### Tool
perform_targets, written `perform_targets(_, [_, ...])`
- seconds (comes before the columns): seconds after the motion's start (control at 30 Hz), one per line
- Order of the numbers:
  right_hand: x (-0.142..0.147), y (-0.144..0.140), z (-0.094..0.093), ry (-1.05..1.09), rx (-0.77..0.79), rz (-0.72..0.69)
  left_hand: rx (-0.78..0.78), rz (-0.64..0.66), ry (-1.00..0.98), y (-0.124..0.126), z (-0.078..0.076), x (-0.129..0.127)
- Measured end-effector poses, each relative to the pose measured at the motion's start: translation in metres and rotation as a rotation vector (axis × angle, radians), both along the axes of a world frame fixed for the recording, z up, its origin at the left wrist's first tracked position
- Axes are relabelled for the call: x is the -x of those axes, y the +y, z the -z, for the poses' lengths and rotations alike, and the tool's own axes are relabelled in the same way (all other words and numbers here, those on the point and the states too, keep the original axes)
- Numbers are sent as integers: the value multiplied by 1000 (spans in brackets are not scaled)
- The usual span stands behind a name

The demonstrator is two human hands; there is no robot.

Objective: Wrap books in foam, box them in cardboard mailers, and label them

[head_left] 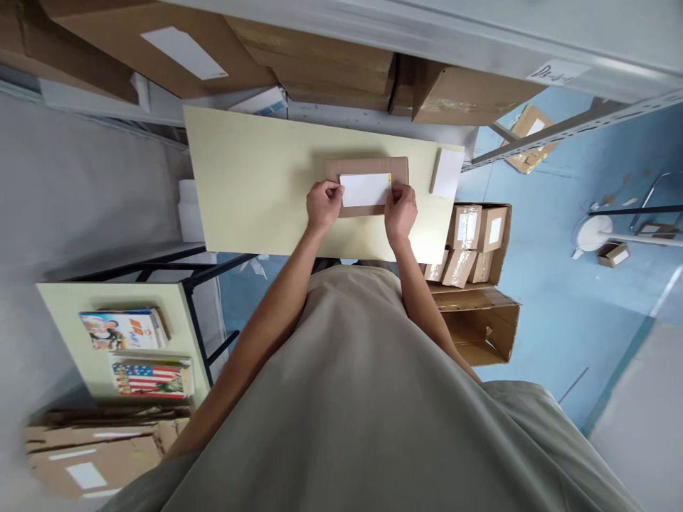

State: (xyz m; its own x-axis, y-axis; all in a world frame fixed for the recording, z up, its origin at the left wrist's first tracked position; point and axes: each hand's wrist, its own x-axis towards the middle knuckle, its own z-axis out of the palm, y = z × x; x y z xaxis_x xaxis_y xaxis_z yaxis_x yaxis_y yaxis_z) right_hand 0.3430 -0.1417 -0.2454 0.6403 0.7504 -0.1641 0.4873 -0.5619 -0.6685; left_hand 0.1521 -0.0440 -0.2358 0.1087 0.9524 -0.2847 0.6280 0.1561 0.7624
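Observation:
A flat brown cardboard parcel (367, 167) lies on the pale yellow table (250, 185), a little right of its middle. A white label (365, 189) rests on top of the parcel. My left hand (323, 204) pinches the label's left edge. At the label's right edge my right hand (400, 210) presses it, beside a small yellow strip. A stack of white labels (447, 173) sits at the table's right end, apart from both hands.
Large cardboard boxes (320, 60) fill the shelf behind the table. An open carton of small taped packages (472, 242) stands on the blue floor at the right. To the left a second table holds colourful books (136, 352). More boxes (90, 455) lie bottom left.

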Motion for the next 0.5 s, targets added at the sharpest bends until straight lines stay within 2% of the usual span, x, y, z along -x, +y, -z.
perform_targets(0.1, [-1,2,-3,-10,0,-3,5,-5,-20,2,1,0])
perform_targets(0.17, [0,2,-6,-65,34,-57,13,-3,-42,3,2,1])
perform_targets(0.33, [13,-2,-20,-233,158,-284,18,-2,-23,4,-1,0])
perform_targets(0.5, [44,-12,-36,-239,211,-536,52,15,30,3,-6,-2])
